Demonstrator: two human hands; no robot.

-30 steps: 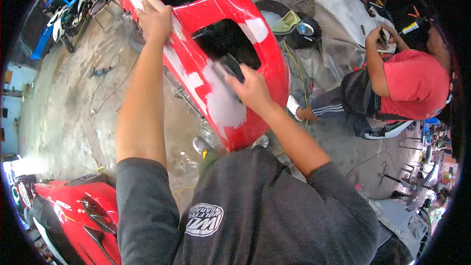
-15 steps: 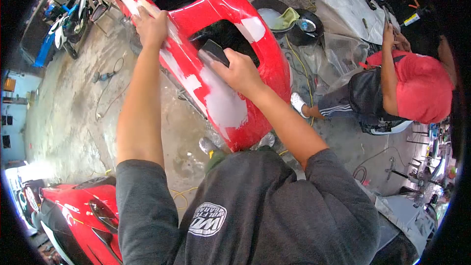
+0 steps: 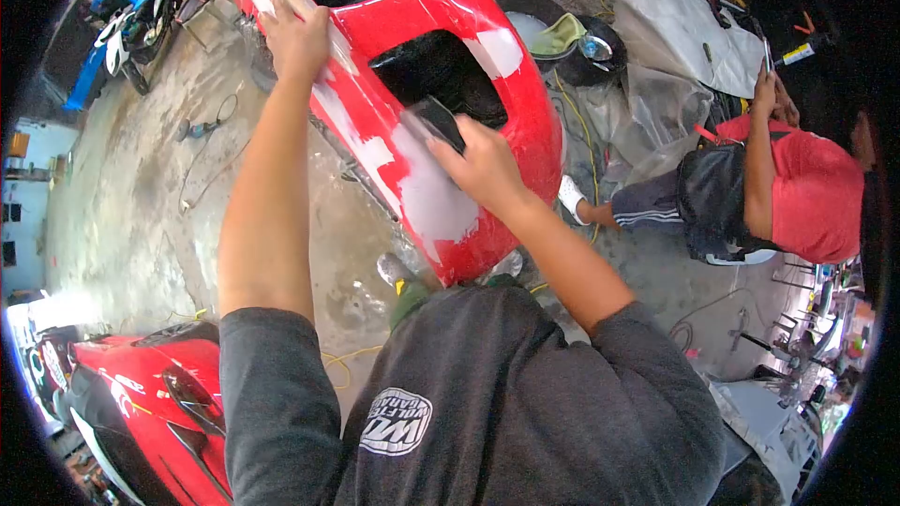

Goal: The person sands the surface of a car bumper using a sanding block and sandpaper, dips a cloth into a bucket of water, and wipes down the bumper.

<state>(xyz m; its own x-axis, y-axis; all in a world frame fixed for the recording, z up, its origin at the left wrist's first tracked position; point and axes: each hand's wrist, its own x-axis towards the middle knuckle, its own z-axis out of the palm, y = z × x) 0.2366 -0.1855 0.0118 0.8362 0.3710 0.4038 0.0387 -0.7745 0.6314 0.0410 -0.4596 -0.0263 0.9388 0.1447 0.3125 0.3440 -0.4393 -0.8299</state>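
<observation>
A large red panel [image 3: 375, 28] with two dark openings and pale filler patches stretches from the upper left down toward my feet. My left hand [image 3: 296, 37] rests on its left edge, fingers over the pale strip; what lies under the palm is hidden. In my right hand [image 3: 483, 164] is a dark flat block [image 3: 439, 124], pressed at the upper end of the large grey patch [image 3: 436, 197], below the nearer opening.
At right a person in a red shirt [image 3: 816, 192] stands by a plastic-covered object [image 3: 689, 33]. Two black basins [image 3: 600, 52] sit beyond the panel, near a yellow cable [image 3: 586, 122]. A red vehicle [image 3: 150, 394] is at lower left.
My right hand and the block moved up the patch, then back down a little. The co-worker's hands have shifted outward. My left hand stays on the panel's edge.
</observation>
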